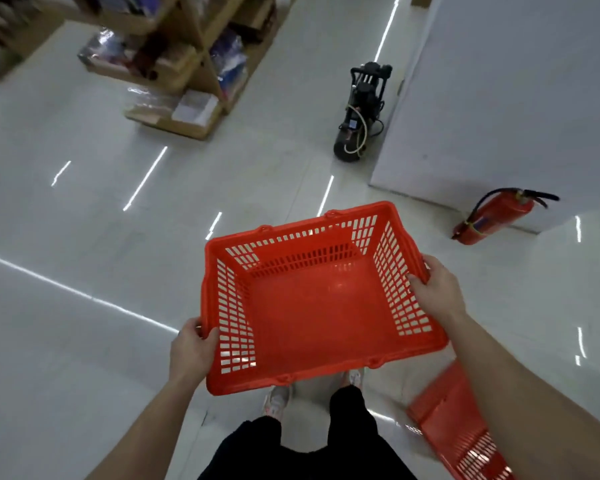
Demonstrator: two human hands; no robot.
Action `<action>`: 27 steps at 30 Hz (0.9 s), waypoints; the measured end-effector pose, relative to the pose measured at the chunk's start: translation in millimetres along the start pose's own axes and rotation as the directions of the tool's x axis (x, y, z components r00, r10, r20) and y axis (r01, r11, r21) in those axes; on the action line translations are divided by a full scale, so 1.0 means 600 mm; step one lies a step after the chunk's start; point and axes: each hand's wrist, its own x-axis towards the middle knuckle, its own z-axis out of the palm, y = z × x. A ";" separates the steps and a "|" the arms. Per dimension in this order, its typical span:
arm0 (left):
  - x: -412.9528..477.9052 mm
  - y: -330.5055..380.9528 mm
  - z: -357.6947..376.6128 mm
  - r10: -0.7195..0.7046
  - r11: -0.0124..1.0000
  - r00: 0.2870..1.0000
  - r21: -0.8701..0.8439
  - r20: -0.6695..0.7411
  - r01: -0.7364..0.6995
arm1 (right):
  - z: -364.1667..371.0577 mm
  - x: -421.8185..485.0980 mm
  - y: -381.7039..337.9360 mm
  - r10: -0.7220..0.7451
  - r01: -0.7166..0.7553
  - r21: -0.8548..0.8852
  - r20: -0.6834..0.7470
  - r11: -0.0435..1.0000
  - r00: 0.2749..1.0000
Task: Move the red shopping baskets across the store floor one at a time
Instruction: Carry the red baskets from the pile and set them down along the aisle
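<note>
An empty red shopping basket (312,303) with slotted walls is held level above the glossy white floor, in front of my body. My left hand (193,344) grips the rim at its near-left corner. My right hand (435,289) grips the rim on its right side, thumb inside the wall. A second red basket (454,431) sits low on the floor at the bottom right, partly hidden behind my right forearm and blurred.
A red fire extinguisher (496,216) stands against a white pillar (499,98) at the right. A black machine with a hose (359,112) stands beside that pillar. Wooden shelving with packaged goods (187,64) fills the upper left. My shoes (278,400) show below the basket.
</note>
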 end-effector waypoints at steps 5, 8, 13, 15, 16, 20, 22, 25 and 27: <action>-0.016 0.007 0.094 -0.172 0.984 0.984 -0.049 -0.055 0.169 | 0.029 0.160 0.013 -0.083 0.079 0.036 0.154 0.996 0.985; -0.010 0.011 0.154 -0.248 0.967 0.966 -0.081 -0.072 0.242 | 0.060 0.232 0.026 -0.117 0.110 0.044 0.184 0.993 0.976; 0.010 -0.010 0.231 -0.297 0.950 0.955 -0.098 0.008 0.297 | 0.122 0.314 0.057 -0.145 0.129 0.082 0.245 0.988 0.959; 0.018 -0.027 0.249 -0.334 0.938 0.942 -0.097 -0.001 0.333 | 0.154 0.325 0.070 -0.139 0.117 0.100 0.255 0.988 0.957; 0.021 -0.035 0.254 -0.351 0.933 0.936 -0.096 -0.015 0.348 | 0.171 0.326 0.077 -0.138 0.113 0.111 0.253 0.987 0.958; 0.033 -0.067 0.256 -0.405 0.913 0.914 -0.055 -0.007 0.404 | 0.227 0.306 0.118 -0.099 0.073 0.102 0.280 0.992 0.955; 0.038 -0.071 0.254 -0.403 0.915 0.914 -0.017 0.050 0.404 | 0.238 0.293 0.138 -0.041 0.025 0.049 0.359 0.998 0.932; 0.051 -0.044 0.249 -0.372 0.928 0.924 0.017 0.089 0.372 | 0.231 0.283 0.155 0.064 -0.015 -0.110 0.455 0.994 0.888; 0.061 -0.017 0.244 -0.313 0.949 0.947 0.063 0.067 0.309 | 0.211 0.279 0.151 0.094 0.000 -0.200 0.458 0.980 0.884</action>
